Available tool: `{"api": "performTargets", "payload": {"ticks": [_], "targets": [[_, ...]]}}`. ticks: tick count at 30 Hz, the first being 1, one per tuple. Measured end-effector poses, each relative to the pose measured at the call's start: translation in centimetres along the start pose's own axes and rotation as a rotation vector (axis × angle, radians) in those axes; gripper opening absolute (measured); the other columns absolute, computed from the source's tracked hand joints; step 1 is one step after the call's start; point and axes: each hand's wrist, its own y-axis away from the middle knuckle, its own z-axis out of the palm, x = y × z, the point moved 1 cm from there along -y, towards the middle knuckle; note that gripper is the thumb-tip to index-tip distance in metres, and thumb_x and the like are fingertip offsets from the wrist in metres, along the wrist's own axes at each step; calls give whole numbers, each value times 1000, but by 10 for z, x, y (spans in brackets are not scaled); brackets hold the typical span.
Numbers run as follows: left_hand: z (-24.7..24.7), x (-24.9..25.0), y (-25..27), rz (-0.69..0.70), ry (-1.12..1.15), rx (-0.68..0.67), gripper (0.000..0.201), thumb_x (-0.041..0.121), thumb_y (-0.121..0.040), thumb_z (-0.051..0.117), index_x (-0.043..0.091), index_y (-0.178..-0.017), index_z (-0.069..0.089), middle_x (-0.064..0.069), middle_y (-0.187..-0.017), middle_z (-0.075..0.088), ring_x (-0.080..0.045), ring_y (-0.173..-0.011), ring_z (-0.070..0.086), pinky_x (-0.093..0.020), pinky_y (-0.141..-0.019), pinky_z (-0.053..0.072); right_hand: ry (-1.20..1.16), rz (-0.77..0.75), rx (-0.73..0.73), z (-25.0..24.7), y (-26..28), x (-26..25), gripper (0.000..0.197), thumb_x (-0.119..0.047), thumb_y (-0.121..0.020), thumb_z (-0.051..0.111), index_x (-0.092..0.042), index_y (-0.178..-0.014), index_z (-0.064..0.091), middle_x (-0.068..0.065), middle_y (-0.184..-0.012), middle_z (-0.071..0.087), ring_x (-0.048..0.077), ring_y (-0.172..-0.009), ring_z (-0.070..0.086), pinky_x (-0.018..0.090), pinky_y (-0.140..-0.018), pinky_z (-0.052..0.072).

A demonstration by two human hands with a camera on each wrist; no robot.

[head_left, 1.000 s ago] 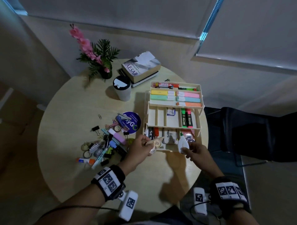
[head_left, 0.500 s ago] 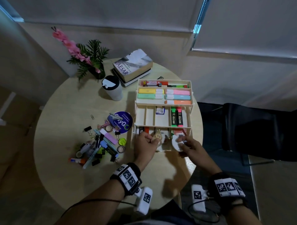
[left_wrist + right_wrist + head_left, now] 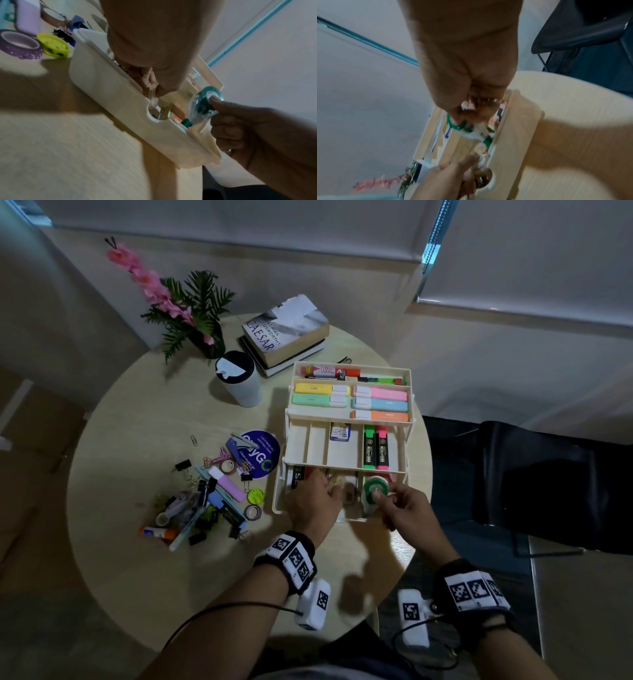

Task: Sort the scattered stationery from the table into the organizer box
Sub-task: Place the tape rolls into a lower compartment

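The cream tiered organizer box (image 3: 279,494) stands open at the table's right, with highlighters and markers in its upper trays. My left hand (image 3: 337,491) reaches into the bottom tray and pinches a clear correction tape dispenser (image 3: 152,100) just inside the front wall (image 3: 111,102). To its right, my right hand (image 3: 378,496) pinches a green-wheeled tape dispenser (image 3: 375,489) by its sides and holds it nose down over the same tray (image 3: 513,128). The dispenser (image 3: 204,106) shows clearly in the left wrist view. Scattered stationery (image 3: 212,494) lies in a pile left of the box.
A lidded cup (image 3: 239,381), stacked books (image 3: 286,333) and a potted flower (image 3: 191,309) stand at the table's far side. A round blue sticker (image 3: 262,453) lies beside the box. A dark chair (image 3: 548,481) stands off the table's right edge.
Both hands have moved forward from in front of the box into its bottom tray, each carrying its dispenser. The right hand's dispenser has turned so that its green wheel faces up.
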Motion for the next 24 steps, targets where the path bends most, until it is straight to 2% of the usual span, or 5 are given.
{"api": "performTargets", "payload": {"ticks": [4,9,11,14,24], "targets": [[2,6,-3,45,-169,-20,28,50,-94,65,23,-95,64,4,-82,72,-21,-74,69,-37,-78,55,261,-67,35,11,-18,2,10,-26,-99,72,-21,-102,80,-3,-78,78,14,-71,72,32,-63,56],[-2,11,-5,57,-252,-78,36,52,-96,63,19,-82,68,1,-76,70,-21,-71,69,-32,-67,52,591,-104,-4,29,-38,21,18,-35,-101,64,-23,-91,74,-4,-79,74,13,-70,68,41,-65,58],[-3,9,-6,65,-264,-84,38,51,-95,64,17,-79,69,0,-75,70,-21,-70,69,-30,-64,52,645,-73,52,34,-44,26,16,-30,-104,61,-23,-95,73,-1,-85,75,12,-70,62,30,-62,48],[-2,6,-9,69,-292,-87,30,42,-96,66,16,-84,73,-1,-81,74,-21,-74,71,-29,-63,48,654,-6,144,40,-46,23,19,-27,-105,60,-15,-110,74,4,-96,74,15,-77,58,25,-64,37],[4,1,-12,67,-300,-98,18,32,-96,68,16,-96,75,-5,-93,76,-26,-88,74,-30,-66,47,520,0,307,58,-54,18,17,-15,-100,66,-8,-115,71,10,-106,74,27,-97,68,27,-80,43]]}}
